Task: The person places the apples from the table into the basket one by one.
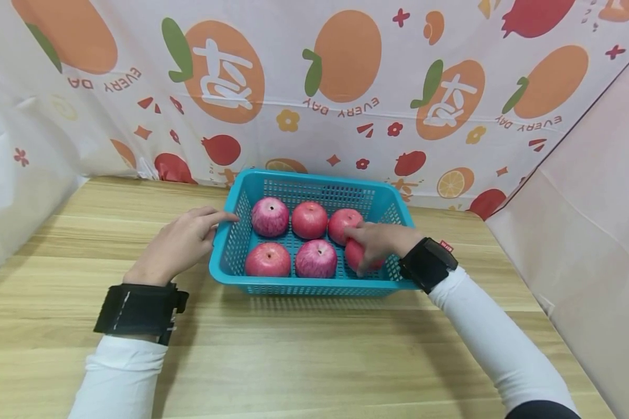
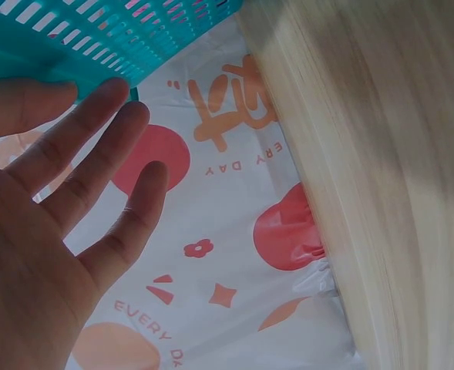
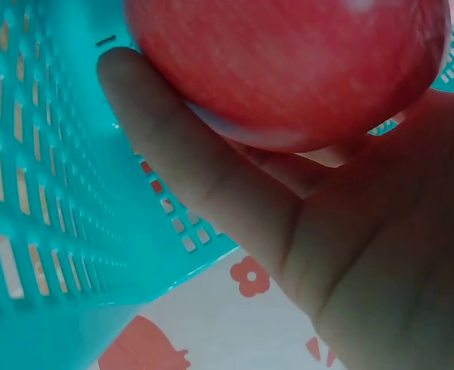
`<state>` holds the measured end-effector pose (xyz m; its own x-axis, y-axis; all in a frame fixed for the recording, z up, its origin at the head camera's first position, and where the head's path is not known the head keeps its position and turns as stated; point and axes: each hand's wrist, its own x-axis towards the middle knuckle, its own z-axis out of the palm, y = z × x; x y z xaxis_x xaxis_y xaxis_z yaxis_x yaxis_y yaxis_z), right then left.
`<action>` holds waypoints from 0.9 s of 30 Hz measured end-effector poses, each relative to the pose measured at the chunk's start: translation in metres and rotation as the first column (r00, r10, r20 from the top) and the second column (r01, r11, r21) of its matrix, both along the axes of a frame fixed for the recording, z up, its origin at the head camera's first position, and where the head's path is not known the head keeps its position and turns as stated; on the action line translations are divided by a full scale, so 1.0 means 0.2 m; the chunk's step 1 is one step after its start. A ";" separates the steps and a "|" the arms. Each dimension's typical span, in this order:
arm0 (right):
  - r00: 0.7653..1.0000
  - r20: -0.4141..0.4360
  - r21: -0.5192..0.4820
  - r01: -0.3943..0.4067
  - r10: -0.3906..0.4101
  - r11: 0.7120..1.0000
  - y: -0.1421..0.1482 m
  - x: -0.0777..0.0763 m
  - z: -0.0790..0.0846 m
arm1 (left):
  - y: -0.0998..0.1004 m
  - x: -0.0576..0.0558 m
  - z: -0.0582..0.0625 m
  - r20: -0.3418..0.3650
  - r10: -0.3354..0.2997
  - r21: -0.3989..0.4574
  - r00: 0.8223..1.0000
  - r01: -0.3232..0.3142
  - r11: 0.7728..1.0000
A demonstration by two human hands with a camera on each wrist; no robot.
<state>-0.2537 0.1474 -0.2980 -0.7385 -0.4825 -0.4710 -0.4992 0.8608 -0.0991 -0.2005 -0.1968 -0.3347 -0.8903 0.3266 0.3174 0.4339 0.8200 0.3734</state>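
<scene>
A turquoise plastic basket (image 1: 314, 285) with slotted walls stands on the table and holds several red apples. My right hand (image 1: 380, 241) reaches over its right end and grips a red apple (image 1: 354, 254) in the front right corner. In the right wrist view the thumb lies along the underside of that apple (image 3: 288, 69). Behind it sits another apple (image 1: 343, 221), close to the fingertips. My left hand (image 1: 186, 241) is at the basket's left end, fingertips at the rim. The left wrist view shows the left fingers (image 2: 80, 185) spread and loosely extended.
Two purplish apples (image 1: 269, 216) and two redder ones (image 1: 268, 259) fill the basket's left and middle. The wooden table (image 1: 304, 355) extends in front. A fruit-printed cloth (image 1: 288, 64) hangs right behind the basket, and a pale wall (image 1: 587, 174) borders the right side.
</scene>
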 end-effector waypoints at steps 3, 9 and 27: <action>1.000 0.002 0.021 0.007 -0.007 1.000 -0.01 0.00 -0.02 | 0.00 0.00 0.00 -0.002 0.001 0.000 1.000 -0.001 1.000; 1.000 0.008 0.058 -0.009 0.009 0.998 -0.02 0.00 -0.05 | 0.00 0.00 -0.01 -0.004 -0.002 0.004 1.000 0.002 1.000; 0.999 0.029 0.128 0.009 -0.013 0.992 -0.02 0.00 -0.06 | 0.00 0.00 -0.01 -0.001 0.000 0.004 1.000 0.000 1.000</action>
